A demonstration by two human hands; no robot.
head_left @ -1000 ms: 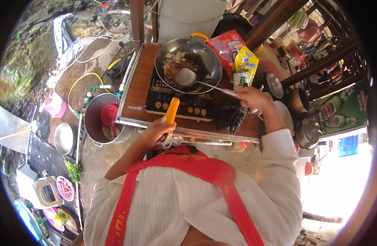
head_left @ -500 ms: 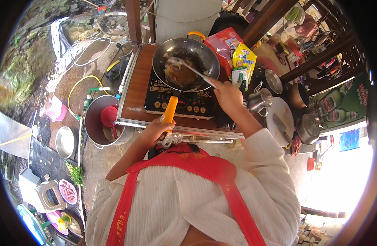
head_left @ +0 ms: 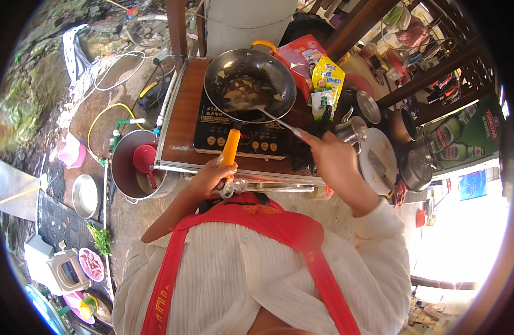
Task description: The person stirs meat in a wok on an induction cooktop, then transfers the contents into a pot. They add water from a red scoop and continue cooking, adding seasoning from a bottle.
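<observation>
A dark wok (head_left: pixel 274 75) with an orange handle (head_left: pixel 231 146) sits on a black induction cooker (head_left: pixel 212 139). My left hand (head_left: pixel 214 174) is closed round the handle's near end, with crumpled clear plastic (head_left: pixel 231 188) beside the fingers. My right hand (head_left: pixel 331 157) grips a long metal cooking utensil (head_left: pixel 280 120). Its far end dips into the food at the wok's near side, so the head's shape is hidden. Brown sauce with pale pieces and leaf-like bits (head_left: pixel 243 92) lies in the wok.
Red and yellow seasoning packets (head_left: pixel 328 78) stand right of the wok. Further right are a metal pitcher (head_left: pixel 352 129), a knife (head_left: pixel 382 168) on a round white board (head_left: pixel 370 177), and pots (head_left: pixel 416 170). A large pot (head_left: pixel 123 181) with a red ladle (head_left: pixel 144 158) stands at the left.
My right hand has moved right and nearer to me. The utensil's end has gone from the wok's middle to its near side, and the food has spread and shifted.
</observation>
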